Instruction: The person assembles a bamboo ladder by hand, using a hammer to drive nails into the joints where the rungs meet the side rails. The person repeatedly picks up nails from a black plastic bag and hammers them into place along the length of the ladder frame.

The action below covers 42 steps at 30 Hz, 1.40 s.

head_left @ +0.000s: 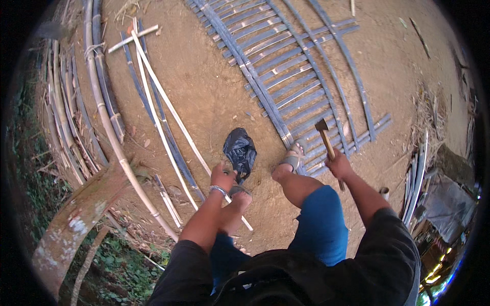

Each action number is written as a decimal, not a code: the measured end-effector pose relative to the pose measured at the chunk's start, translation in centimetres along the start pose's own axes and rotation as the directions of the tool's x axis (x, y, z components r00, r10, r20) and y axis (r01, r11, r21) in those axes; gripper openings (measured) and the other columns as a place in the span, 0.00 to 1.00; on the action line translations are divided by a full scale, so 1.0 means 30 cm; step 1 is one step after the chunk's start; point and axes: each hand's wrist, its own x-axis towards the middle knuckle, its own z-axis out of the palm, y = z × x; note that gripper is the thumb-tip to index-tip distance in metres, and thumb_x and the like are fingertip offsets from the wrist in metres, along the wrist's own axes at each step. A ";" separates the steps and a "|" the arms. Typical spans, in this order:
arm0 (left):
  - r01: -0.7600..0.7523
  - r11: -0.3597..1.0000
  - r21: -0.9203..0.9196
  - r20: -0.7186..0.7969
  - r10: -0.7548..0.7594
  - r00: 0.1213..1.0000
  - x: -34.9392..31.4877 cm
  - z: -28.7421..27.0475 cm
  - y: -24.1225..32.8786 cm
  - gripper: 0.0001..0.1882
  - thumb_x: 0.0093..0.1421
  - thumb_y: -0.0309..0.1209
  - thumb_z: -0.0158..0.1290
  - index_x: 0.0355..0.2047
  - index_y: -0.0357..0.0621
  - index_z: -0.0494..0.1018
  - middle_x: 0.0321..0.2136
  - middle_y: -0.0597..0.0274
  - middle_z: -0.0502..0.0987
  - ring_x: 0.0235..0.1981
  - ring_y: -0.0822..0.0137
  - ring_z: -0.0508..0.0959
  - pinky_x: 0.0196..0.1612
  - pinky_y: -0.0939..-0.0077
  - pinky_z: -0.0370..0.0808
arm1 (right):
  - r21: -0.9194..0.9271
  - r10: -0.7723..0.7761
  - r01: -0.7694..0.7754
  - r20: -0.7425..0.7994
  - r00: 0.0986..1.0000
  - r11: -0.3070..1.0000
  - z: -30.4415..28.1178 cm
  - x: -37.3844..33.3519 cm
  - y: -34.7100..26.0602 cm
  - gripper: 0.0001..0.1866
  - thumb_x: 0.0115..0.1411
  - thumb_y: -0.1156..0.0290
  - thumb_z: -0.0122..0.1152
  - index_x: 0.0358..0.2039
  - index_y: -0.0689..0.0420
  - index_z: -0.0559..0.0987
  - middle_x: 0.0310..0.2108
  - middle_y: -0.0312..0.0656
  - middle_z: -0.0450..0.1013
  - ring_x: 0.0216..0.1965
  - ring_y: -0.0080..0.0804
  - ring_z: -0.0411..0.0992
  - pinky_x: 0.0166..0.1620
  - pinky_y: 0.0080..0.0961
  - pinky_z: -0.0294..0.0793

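My right hand (pixel 339 164) is wrapped round the light wooden handle of a hammer (pixel 322 126), whose dark metal head points up and away from me. Its handle end sticks out below my fist. My left hand (pixel 223 177), with a bracelet at the wrist, is curled closed at the near edge of a black plastic bag (pixel 240 151) on the ground. What lies in those fingers, if anything, is too small to tell. Ahead and to the right is a lattice panel (pixel 286 69) of grey split-bamboo slats on long rails. My right foot (pixel 292 159) rests at its near corner.
Pale and grey bamboo strips (pixel 162 97) lie on the dirt left of the bag. Long bamboo poles (pixel 97 86) run along the far left, by a tree trunk (pixel 76 224). More strips (pixel 416 178) and a grey sheet (pixel 449 206) lie at the right.
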 end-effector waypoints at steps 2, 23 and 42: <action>0.252 0.963 0.099 -0.034 -0.250 0.968 0.014 0.221 -0.106 0.43 0.52 0.46 0.69 0.60 0.29 0.68 0.61 0.38 0.70 0.65 0.42 0.67 0.67 0.58 0.65 | -0.059 -0.055 0.056 0.008 0.998 0.997 0.051 0.289 -0.041 0.14 0.57 0.65 0.62 0.41 0.58 0.76 0.35 0.60 0.77 0.42 0.64 0.76 0.45 0.50 0.76; 0.108 0.227 -0.968 0.129 0.080 0.988 0.199 -0.291 0.227 0.24 0.65 0.20 0.51 0.62 0.39 0.64 0.51 0.58 0.74 0.39 0.65 0.81 0.43 0.66 0.82 | 0.288 -0.254 0.277 -0.115 0.960 0.917 0.304 1.051 -0.184 0.15 0.60 0.65 0.66 0.43 0.60 0.76 0.35 0.50 0.78 0.37 0.46 0.78 0.44 0.39 0.76; -0.312 0.942 0.123 -0.710 0.303 0.636 0.622 -0.429 0.019 0.17 0.67 0.28 0.56 0.54 0.40 0.73 0.45 0.56 0.79 0.43 0.57 0.80 0.48 0.63 0.77 | 0.284 -0.336 0.366 -0.151 0.930 0.886 0.385 0.861 -0.089 0.12 0.61 0.67 0.64 0.41 0.59 0.75 0.33 0.52 0.76 0.37 0.48 0.76 0.44 0.41 0.75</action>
